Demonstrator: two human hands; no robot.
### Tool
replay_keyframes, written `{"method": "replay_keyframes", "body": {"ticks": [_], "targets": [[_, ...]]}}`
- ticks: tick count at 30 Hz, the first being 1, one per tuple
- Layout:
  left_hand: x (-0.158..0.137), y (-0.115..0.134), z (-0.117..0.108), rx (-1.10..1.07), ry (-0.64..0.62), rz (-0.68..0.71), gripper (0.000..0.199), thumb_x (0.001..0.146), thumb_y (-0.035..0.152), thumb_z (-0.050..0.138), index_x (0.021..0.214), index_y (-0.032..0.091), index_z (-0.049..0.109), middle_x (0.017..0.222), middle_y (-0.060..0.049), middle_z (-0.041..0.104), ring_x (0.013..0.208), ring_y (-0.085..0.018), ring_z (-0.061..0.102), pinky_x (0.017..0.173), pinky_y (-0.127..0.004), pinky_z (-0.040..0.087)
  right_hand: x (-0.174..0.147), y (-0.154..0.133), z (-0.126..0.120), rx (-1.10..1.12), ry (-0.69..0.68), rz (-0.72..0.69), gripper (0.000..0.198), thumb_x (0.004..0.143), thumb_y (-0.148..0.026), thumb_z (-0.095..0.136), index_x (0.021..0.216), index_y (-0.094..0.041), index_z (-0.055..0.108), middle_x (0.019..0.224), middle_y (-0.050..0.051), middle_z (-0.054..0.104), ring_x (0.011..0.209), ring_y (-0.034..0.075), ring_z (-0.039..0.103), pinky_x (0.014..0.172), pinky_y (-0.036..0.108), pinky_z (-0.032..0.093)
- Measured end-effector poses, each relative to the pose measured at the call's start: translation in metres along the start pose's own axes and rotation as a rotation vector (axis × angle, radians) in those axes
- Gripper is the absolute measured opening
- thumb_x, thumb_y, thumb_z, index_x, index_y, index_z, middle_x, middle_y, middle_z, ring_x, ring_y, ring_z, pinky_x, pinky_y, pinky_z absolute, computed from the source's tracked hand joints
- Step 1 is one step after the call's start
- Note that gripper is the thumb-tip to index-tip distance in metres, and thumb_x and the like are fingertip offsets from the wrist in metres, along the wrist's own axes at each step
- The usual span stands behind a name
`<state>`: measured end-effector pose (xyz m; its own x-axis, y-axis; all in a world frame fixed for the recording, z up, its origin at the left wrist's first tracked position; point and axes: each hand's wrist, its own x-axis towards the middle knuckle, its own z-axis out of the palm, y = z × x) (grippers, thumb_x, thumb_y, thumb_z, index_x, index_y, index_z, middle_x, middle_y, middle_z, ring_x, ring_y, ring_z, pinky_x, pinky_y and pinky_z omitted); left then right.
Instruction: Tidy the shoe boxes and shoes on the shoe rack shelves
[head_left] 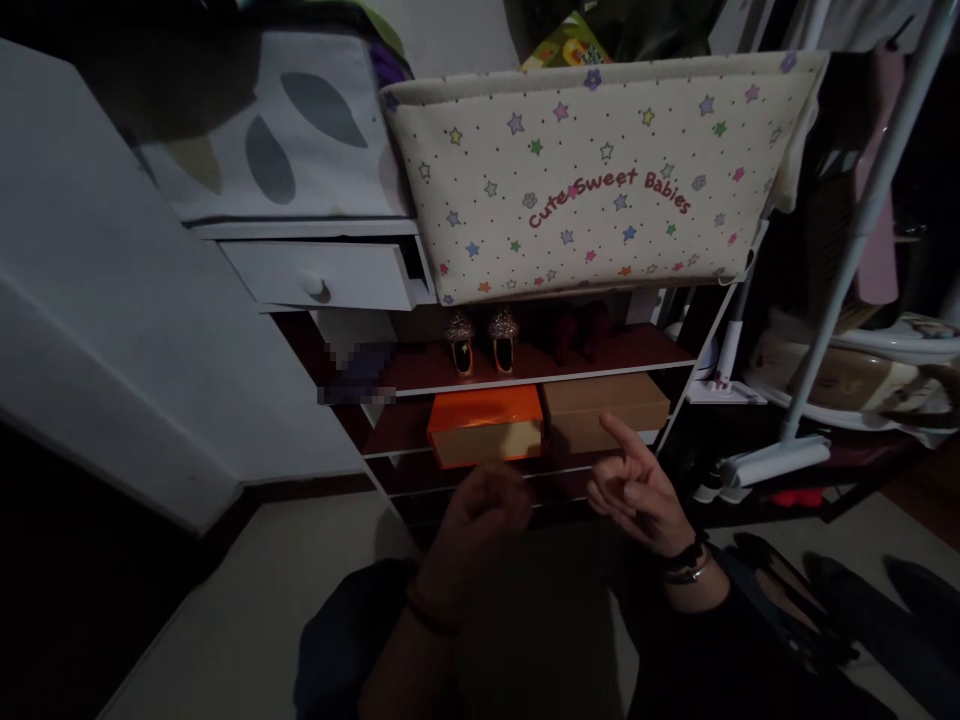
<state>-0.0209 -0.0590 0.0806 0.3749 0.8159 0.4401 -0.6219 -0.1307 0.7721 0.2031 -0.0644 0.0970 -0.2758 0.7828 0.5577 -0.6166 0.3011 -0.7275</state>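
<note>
In front of a shoe rack, my left hand [491,508] hovers in dim light with its fingers curled in; nothing shows in it. Beside it, my right hand [637,492] points its index finger up toward a brown cardboard box [606,408], the other fingers loosely bent and holding nothing. An orange shoebox [486,405] sits left of the brown one on the same shelf. On the shelf [409,372] above stand a pair of glittery shoes [482,345] and a dark red pair [581,332]. Neither hand appears to touch the boxes.
Above hangs a cream fabric bin [600,190] with stars and lettering. A white drawer [319,277] sticks out slightly at the left. On the right lean a long-handled squeegee [780,462] and a pink brush [879,200]. Dark shoes [787,590] lie on the floor.
</note>
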Motion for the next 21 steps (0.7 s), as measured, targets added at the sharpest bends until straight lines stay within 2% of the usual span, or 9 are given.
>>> {"method": "replay_keyframes", "body": {"ticks": [2, 3, 6, 9, 13, 16, 18, 19, 21], "targets": [[0.006, -0.005, -0.013, 0.242, 0.114, -0.113, 0.043, 0.091, 0.054, 0.079, 0.074, 0.017, 0.066, 0.064, 0.003, 0.043, 0.061, -0.01, 0.036, 0.06, -0.027, 0.029, 0.009, -0.004, -0.011, -0.195, 0.065, 0.005, 0.03, 0.098, -0.043, 0.073, 0.125, -0.031, 0.079, 0.057, -0.009, 0.036, 0.048, 0.009, 0.026, 0.05, 0.024, 0.025], [0.01, -0.009, -0.019, 0.369, 0.143, -0.169, 0.053, 0.091, 0.059, 0.077, 0.065, 0.016, 0.058, 0.064, 0.002, 0.043, 0.062, -0.011, 0.036, 0.06, -0.027, 0.028, 0.014, -0.005, -0.017, -0.341, 0.1, 0.015, 0.024, 0.099, -0.045, 0.072, 0.108, -0.025, 0.082, 0.058, -0.007, 0.041, 0.05, 0.009, 0.032, 0.051, 0.025, 0.027], [0.022, -0.023, -0.034, 0.641, 0.111, -0.284, 0.065, 0.09, 0.071, 0.071, 0.059, 0.018, 0.049, 0.061, 0.002, 0.041, 0.063, -0.012, 0.034, 0.062, -0.029, 0.026, 0.022, 0.001, -0.039, -0.794, 0.146, 0.016, 0.046, 0.101, -0.048, 0.068, 0.065, -0.019, 0.066, 0.061, -0.002, 0.05, 0.059, 0.012, 0.043, 0.058, 0.027, 0.033], [0.029, -0.046, -0.046, 0.728, 0.05, -0.353, 0.068, 0.088, 0.077, 0.067, 0.059, 0.019, 0.047, 0.062, 0.002, 0.04, 0.064, -0.012, 0.034, 0.063, -0.029, 0.026, 0.016, 0.019, -0.06, -1.052, 0.137, -0.077, 0.055, 0.105, -0.043, 0.062, 0.057, -0.021, 0.043, 0.058, -0.004, 0.04, 0.056, 0.011, 0.038, 0.057, 0.028, 0.029], [0.028, -0.08, -0.061, 0.692, 0.137, -0.471, 0.068, 0.082, 0.081, 0.068, 0.057, 0.02, 0.048, 0.059, 0.002, 0.042, 0.061, -0.013, 0.036, 0.061, -0.03, 0.026, -0.006, 0.046, -0.079, -1.245, 0.091, -0.169, 0.05, 0.106, -0.028, 0.059, 0.06, -0.023, 0.039, 0.057, -0.005, 0.038, 0.051, 0.011, 0.036, 0.053, 0.029, 0.026], [0.027, -0.099, -0.068, 0.618, 0.201, -0.552, 0.064, 0.081, 0.076, 0.071, 0.057, 0.021, 0.048, 0.055, 0.002, 0.045, 0.058, -0.012, 0.039, 0.06, -0.03, 0.028, -0.011, 0.055, -0.085, -1.459, 0.034, -0.224, 0.033, 0.104, -0.022, 0.059, 0.071, -0.023, 0.058, 0.064, -0.001, 0.053, 0.057, 0.015, 0.051, 0.056, 0.03, 0.038], [0.029, -0.109, -0.068, 0.528, 0.231, -0.556, 0.055, 0.079, 0.067, 0.077, 0.064, 0.021, 0.05, 0.055, 0.003, 0.047, 0.057, -0.011, 0.04, 0.06, -0.029, 0.029, -0.002, 0.057, -0.084, -1.626, -0.012, -0.271, 0.015, 0.103, -0.021, 0.059, 0.106, -0.022, 0.074, 0.092, 0.008, 0.073, 0.087, 0.023, 0.069, 0.079, 0.038, 0.055], [0.031, -0.114, -0.068, 0.47, 0.243, -0.551, 0.05, 0.078, 0.062, 0.08, 0.068, 0.022, 0.051, 0.057, 0.004, 0.049, 0.057, -0.011, 0.041, 0.061, -0.028, 0.031, 0.005, 0.058, -0.083, -1.71, -0.054, -0.284, 0.027, 0.104, -0.021, 0.059, 0.128, -0.022, 0.072, 0.114, 0.013, 0.076, 0.11, 0.029, 0.07, 0.098, 0.047, 0.055], [0.036, -0.124, -0.066, 0.352, 0.28, -0.55, 0.044, 0.074, 0.055, 0.082, 0.075, 0.022, 0.053, 0.06, 0.005, 0.051, 0.057, -0.011, 0.044, 0.06, -0.028, 0.033, 0.021, 0.061, -0.083, -1.863, -0.19, -0.272, 0.053, 0.105, -0.024, 0.058, 0.157, -0.025, 0.054, 0.15, 0.015, 0.066, 0.145, 0.035, 0.054, 0.123, 0.064, 0.037]]}}
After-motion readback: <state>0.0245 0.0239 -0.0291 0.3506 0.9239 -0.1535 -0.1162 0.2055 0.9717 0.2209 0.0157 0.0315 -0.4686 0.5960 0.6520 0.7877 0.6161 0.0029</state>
